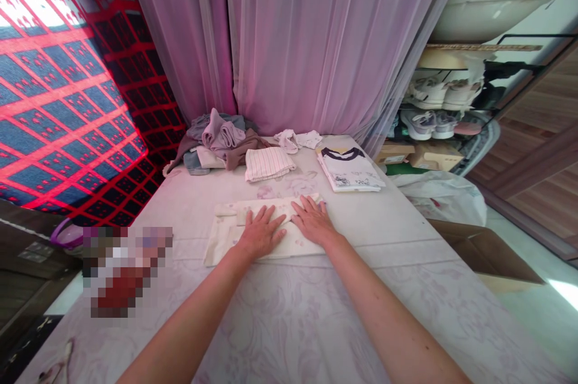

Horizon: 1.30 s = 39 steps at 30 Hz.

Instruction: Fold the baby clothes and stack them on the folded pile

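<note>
"Any writing?"
"The print [343, 180] on the folded shirt [354, 164] is too small to read."
"Anything gripped?"
"Nothing: left hand [262, 233] and right hand [313, 221] lie flat, spread wide, on the cream cloth [294, 244] (faintly patterned), on the bed [289, 324]."

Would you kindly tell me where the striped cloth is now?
In the head view, the striped cloth lies slightly left of centre, just right of the heaped clothes and beyond the cream cloth under the left hand and right hand.

Home, purple curtain [311, 41], shelved shoes [431, 96]
</note>
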{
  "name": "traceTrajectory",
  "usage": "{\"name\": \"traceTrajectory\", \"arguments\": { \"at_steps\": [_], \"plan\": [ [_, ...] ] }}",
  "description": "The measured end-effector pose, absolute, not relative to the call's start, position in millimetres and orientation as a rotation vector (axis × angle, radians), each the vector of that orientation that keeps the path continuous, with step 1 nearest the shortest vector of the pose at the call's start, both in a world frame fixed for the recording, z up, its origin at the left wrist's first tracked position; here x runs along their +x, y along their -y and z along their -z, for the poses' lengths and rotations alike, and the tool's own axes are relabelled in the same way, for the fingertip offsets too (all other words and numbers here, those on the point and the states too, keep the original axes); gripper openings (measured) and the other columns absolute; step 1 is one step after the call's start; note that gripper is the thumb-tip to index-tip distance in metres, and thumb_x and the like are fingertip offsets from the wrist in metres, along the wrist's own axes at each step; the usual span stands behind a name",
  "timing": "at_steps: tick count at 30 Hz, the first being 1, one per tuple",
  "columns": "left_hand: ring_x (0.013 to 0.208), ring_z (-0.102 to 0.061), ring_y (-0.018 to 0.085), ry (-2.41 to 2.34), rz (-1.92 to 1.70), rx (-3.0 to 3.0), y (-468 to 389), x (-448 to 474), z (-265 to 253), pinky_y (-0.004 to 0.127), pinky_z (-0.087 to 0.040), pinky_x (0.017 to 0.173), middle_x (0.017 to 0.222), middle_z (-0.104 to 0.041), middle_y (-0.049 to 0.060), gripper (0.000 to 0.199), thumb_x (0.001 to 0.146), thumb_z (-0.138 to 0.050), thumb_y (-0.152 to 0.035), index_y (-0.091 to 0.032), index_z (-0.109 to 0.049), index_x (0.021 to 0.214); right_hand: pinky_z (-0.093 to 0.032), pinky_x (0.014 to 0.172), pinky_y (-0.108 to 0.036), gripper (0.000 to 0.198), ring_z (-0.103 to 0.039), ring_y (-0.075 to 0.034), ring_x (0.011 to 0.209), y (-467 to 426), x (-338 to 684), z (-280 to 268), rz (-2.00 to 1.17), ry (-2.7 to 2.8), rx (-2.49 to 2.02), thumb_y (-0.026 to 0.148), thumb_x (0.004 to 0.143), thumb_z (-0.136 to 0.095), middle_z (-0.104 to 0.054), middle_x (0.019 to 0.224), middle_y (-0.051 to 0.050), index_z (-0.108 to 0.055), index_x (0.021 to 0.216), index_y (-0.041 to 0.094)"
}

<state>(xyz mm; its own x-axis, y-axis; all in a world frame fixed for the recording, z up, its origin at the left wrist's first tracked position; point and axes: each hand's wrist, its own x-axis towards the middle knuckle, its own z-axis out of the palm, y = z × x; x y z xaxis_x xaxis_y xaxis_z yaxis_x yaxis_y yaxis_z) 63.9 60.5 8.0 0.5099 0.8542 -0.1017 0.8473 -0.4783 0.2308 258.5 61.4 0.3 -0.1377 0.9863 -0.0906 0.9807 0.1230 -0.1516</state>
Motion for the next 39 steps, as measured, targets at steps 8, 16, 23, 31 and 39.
{"name": "traceTrajectory", "arguments": {
  "at_steps": [8,16,23,31,39],
  "plan": [
    [0.143,-0.019,0.030,-1.313,-0.106,2.477,-66.9,37.7,-16.6,0.059,-0.013,0.112,0.155,-0.029,0.004,0.042,0.096,-0.032,-0.049,-0.040,-0.050,0.133,-0.008,0.113,-0.050,0.053,-0.017,-0.024,0.142,-66.9,234.3,-13.8,-0.177,2.189,-2.035,0.044,0.097,-0.023,-0.024,0.156,-0.008,-0.035,0.145,0.026],
    [0.129,-0.046,0.022,-1.493,-0.333,2.486,-84.4,30.8,-8.5,0.042,-0.033,0.110,0.137,-0.054,0.011,0.045,0.098,-0.026,-0.032,-0.018,-0.060,0.123,-0.001,0.111,-0.056,0.056,-0.004,-0.028,0.145,-72.7,219.0,-7.0,-0.454,2.368,-1.981,0.053,0.095,-0.022,-0.015,0.159,-0.005,-0.028,0.148,0.034],
    [0.141,-0.024,0.031,-1.731,-0.070,2.498,-93.3,24.5,-0.3,0.053,-0.022,0.112,0.153,-0.030,0.011,0.058,0.093,-0.037,-0.050,-0.021,-0.038,0.143,0.000,0.112,-0.055,0.057,-0.004,-0.027,0.145,-71.6,219.5,-6.2,-0.448,2.360,-2.005,0.054,0.095,-0.022,-0.014,0.159,-0.004,-0.026,0.148,0.034],
    [0.142,-0.022,0.034,-1.839,-0.073,2.452,-87.6,14.8,6.3,0.053,-0.018,0.112,0.155,-0.027,0.012,0.072,0.089,-0.033,-0.064,-0.020,-0.032,0.146,-0.001,0.111,-0.054,0.061,-0.005,-0.028,0.144,-72.8,238.6,6.4,-0.331,2.159,-2.267,0.057,0.095,-0.017,-0.011,0.159,-0.009,-0.023,0.149,0.030],
    [0.141,-0.024,0.033,-1.854,-0.108,2.467,-86.3,14.8,8.4,0.054,-0.018,0.112,0.152,-0.032,0.012,0.070,0.089,-0.034,-0.062,-0.019,-0.034,0.145,-0.005,0.111,-0.054,0.060,-0.007,-0.031,0.144,-73.1,242.1,5.1,-0.312,2.066,-2.293,0.058,0.094,-0.021,-0.015,0.158,-0.009,-0.028,0.148,0.033]
  ]
}}
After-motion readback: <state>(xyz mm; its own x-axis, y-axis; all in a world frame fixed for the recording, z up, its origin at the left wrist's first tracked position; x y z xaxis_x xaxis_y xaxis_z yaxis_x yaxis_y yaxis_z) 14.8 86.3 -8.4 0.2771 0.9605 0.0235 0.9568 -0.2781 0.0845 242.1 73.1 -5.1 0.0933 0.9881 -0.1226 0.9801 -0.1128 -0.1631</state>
